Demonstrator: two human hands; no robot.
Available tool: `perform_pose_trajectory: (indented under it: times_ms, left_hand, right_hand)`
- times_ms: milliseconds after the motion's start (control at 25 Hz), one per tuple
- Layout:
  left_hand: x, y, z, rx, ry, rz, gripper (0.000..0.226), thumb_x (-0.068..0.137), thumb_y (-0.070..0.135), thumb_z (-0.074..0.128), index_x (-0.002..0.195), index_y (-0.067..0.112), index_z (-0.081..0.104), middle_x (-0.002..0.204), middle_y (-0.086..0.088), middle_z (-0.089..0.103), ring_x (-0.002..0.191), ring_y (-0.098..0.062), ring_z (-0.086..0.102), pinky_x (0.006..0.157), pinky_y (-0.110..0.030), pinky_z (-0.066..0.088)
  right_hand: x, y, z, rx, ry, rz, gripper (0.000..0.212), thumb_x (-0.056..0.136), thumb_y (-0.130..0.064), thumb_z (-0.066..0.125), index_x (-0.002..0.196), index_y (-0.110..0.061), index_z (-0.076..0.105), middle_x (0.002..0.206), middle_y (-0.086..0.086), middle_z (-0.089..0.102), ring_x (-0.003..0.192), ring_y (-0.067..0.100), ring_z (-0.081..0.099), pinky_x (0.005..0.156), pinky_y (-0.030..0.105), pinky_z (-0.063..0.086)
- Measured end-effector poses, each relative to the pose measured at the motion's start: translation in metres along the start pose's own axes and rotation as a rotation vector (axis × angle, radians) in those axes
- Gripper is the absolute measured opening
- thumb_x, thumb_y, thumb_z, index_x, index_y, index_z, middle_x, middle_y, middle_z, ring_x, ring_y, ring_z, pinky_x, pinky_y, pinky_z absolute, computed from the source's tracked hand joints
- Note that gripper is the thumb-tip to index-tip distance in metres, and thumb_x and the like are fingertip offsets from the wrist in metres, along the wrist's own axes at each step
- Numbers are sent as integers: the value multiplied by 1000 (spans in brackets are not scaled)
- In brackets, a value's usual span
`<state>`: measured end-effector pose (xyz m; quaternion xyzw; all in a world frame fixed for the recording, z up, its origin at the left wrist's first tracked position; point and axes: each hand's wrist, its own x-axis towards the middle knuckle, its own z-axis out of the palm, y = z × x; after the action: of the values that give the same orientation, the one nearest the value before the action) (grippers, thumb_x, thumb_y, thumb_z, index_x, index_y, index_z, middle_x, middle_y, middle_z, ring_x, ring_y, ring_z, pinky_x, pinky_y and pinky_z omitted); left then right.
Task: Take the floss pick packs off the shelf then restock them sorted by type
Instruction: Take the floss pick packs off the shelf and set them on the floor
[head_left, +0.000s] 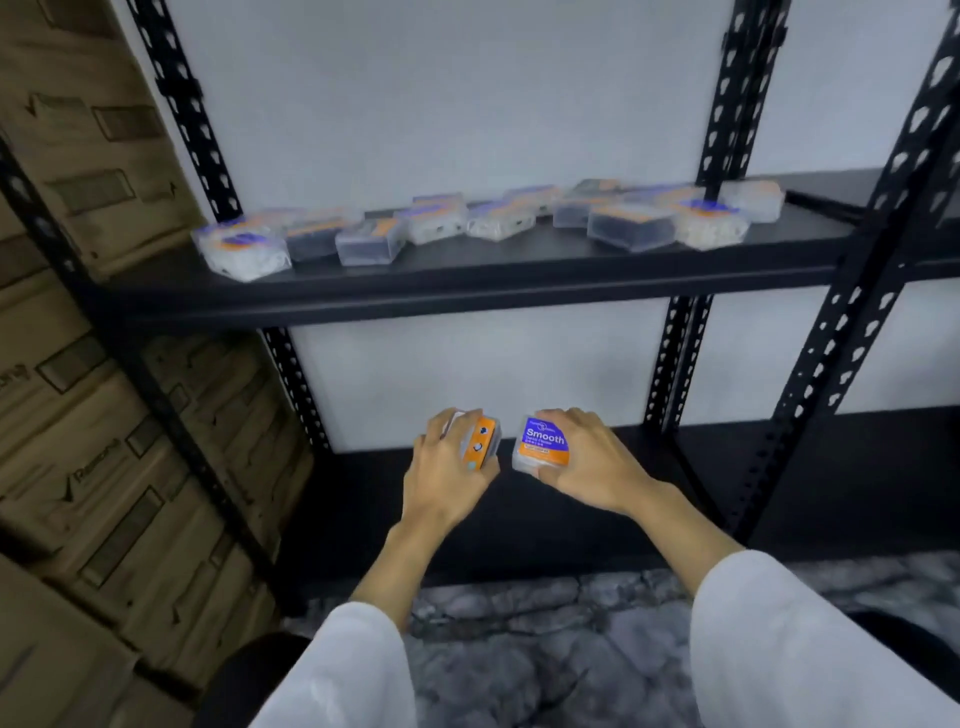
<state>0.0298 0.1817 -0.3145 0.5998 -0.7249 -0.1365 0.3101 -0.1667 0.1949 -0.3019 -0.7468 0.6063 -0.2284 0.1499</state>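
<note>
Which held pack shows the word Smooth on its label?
The pack in the right hand, its label facing the camera; the left hand's pack shows only an orange side.

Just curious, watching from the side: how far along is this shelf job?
Early, it seems. Each hand holds one pack: left hand, right hand, low over the lower shelf. A dozen or so packs still lie mixed on the upper shelf. No sorting shows yet.

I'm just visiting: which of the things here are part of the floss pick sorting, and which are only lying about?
Part of the job:
- pack in the left hand
- "Smooth" pack in the right hand
- mixed packs on the upper shelf
- upper shelf
- lower shelf

Just lying about:
- cardboard boxes
- marbled floor
</note>
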Motion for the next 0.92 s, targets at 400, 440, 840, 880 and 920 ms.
perform_pose_trajectory:
  times_ms: [400, 440, 840, 880, 920]
  left_hand:
    - [-54, -125, 182, -54, -319, -338, 61, 83, 43, 65, 138, 31, 42, 134, 3, 45, 115, -19, 54, 88, -35, 51]
    - [-60, -135, 198, -38, -339, -338, 56, 84, 45, 64, 135, 32, 44, 131, 4, 48, 114, -20, 54, 88, -36, 51]
    - [-64, -198, 299, 9, -600, -433, 49, 81, 36, 71, 125, 31, 50, 123, 1, 50, 109, -24, 55, 82, -37, 50]
    - [-62, -203, 306, 17, -598, -435, 50, 80, 35, 72, 126, 30, 52, 123, -1, 50, 110, -25, 54, 84, -37, 49]
    - [-60, -206, 311, 22, -595, -437, 50, 80, 34, 72, 127, 28, 54, 123, -4, 50, 111, -25, 53, 86, -35, 48]
  right_hand:
    - [-25, 122, 189, -24, -277, 266, 72, 81, -40, 66, 143, -24, 32, 131, 1, 47, 116, 23, 44, 98, 35, 36]
    - [-28, 134, 206, -31, -309, 287, 72, 81, -41, 65, 143, -24, 32, 131, 1, 46, 118, 23, 43, 99, 35, 34]
    - [-32, 209, 314, -9, -523, 424, 73, 84, -43, 65, 145, -27, 28, 146, -1, 37, 129, 25, 32, 101, 37, 41]
    - [-30, 213, 320, -8, -529, 428, 73, 84, -41, 65, 145, -27, 28, 146, 0, 36, 130, 26, 31, 100, 38, 41]
    - [-27, 216, 326, -11, -533, 432, 73, 84, -40, 65, 145, -27, 27, 146, 0, 36, 131, 26, 30, 101, 38, 40]
